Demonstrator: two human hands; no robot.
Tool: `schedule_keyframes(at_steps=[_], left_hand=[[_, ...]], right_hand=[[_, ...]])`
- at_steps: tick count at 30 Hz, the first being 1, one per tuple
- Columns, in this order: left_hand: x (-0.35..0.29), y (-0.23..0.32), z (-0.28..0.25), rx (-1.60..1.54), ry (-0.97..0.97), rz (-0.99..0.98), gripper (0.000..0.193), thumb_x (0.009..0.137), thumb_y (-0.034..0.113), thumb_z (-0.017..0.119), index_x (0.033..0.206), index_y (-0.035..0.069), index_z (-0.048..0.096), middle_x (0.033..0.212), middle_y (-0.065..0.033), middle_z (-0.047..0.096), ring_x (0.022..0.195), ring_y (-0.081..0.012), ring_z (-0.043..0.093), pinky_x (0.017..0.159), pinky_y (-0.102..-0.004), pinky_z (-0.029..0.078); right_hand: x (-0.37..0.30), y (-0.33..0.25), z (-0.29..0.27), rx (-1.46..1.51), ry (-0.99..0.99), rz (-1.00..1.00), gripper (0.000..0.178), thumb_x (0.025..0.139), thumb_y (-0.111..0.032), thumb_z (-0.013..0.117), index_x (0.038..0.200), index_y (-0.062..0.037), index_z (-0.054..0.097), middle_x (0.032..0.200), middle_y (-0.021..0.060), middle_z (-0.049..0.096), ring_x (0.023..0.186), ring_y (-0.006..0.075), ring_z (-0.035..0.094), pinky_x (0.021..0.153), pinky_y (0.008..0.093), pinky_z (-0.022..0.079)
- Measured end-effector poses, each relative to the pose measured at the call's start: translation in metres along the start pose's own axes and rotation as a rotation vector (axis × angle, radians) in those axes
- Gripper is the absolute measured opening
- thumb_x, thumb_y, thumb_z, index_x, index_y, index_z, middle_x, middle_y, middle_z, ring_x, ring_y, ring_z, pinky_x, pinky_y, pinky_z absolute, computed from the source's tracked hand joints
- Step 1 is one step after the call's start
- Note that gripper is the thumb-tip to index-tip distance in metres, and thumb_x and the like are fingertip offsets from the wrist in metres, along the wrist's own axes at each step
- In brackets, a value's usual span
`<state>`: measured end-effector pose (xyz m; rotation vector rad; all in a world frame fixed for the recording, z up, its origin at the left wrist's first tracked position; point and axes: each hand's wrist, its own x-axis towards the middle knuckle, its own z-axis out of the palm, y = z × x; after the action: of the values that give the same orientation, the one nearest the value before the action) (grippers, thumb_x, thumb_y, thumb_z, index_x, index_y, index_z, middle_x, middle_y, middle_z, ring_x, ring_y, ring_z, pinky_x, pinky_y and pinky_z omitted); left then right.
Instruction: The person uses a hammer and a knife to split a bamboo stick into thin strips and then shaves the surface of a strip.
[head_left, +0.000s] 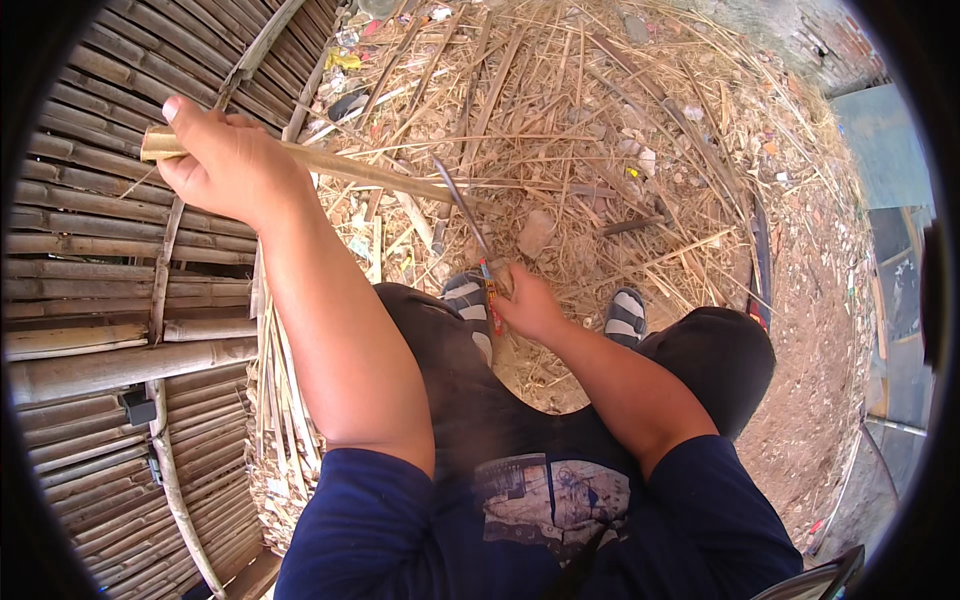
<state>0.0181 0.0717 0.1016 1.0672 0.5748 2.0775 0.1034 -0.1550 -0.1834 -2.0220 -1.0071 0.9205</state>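
My left hand is raised at the left, closed around a pale split bamboo piece near its cut end. The bamboo slants away to the right and down toward the ground litter. Low in front of me, between my knees, my right hand grips a sickle by its handle, which shows red and multicoloured beside the fingers. Its thin, dark curved blade points up and left, and its upper part overlaps the bamboo in view. I cannot tell whether blade and bamboo touch.
Bamboo shavings and strips litter the ground, with stones and scraps among them. A bamboo slat wall rises close on my left. My sandalled feet stand in the litter. Bluish sheets lean at the far right.
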Motion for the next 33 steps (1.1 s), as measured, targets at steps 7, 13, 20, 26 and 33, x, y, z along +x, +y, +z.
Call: schedule_keyframes(at_steps=[7, 13, 20, 26, 33], left_hand=[[0.004, -0.002, -0.004, 0.035, 0.03, -0.009, 0.034, 0.098, 0.03, 0.065, 0.097, 0.006, 0.041, 0.069, -0.0005, 0.043, 0.052, -0.0064, 0.036, 0.046, -0.023, 0.03], [0.004, 0.002, -0.001, 0.032, 0.045, -0.042, 0.035, 0.098, 0.031, 0.065, 0.098, 0.005, 0.041, 0.07, -0.0009, 0.043, 0.054, -0.0066, 0.036, 0.046, -0.0232, 0.03], [-0.003, 0.002, 0.002, 0.029, -0.002, -0.026, 0.03, 0.1, 0.026, 0.063, 0.1, 0.006, 0.041, 0.072, 0.0002, 0.044, 0.059, -0.0082, 0.038, 0.051, -0.0253, 0.033], [0.003, 0.002, -0.005, 0.053, 0.009, -0.036, 0.032, 0.1, 0.029, 0.062, 0.096, 0.006, 0.04, 0.07, -0.0001, 0.043, 0.057, -0.0082, 0.037, 0.05, -0.0248, 0.033], [0.004, 0.0, -0.006, 0.02, -0.033, -0.007, 0.034, 0.099, 0.031, 0.063, 0.094, 0.006, 0.04, 0.069, -0.0007, 0.043, 0.055, -0.0079, 0.037, 0.049, -0.0241, 0.032]], right_hand=[[0.004, 0.013, 0.019, 0.078, 0.013, -0.053, 0.05, 0.083, -0.022, 0.07, 0.123, 0.0024, 0.053, 0.095, 0.0298, 0.068, 0.092, 0.0452, 0.068, 0.081, 0.0488, 0.054], [0.006, 0.043, 0.014, -0.061, 0.051, 0.177, 0.051, 0.083, -0.022, 0.071, 0.121, 0.0047, 0.052, 0.095, 0.0267, 0.07, 0.095, 0.0433, 0.07, 0.083, 0.0509, 0.054], [0.0, -0.029, 0.003, 0.102, -0.03, -0.108, 0.049, 0.082, -0.023, 0.07, 0.12, 0.0019, 0.051, 0.093, 0.0279, 0.068, 0.091, 0.0455, 0.068, 0.08, 0.0522, 0.053], [0.006, 0.015, 0.018, 0.01, 0.049, -0.008, 0.051, 0.082, -0.023, 0.071, 0.121, 0.0029, 0.052, 0.094, 0.0281, 0.068, 0.091, 0.0449, 0.068, 0.08, 0.0506, 0.052], [0.0, 0.005, -0.006, -0.009, -0.072, 0.079, 0.056, 0.083, -0.023, 0.069, 0.127, 0.0047, 0.048, 0.095, 0.0295, 0.069, 0.091, 0.0446, 0.069, 0.08, 0.0516, 0.053]])
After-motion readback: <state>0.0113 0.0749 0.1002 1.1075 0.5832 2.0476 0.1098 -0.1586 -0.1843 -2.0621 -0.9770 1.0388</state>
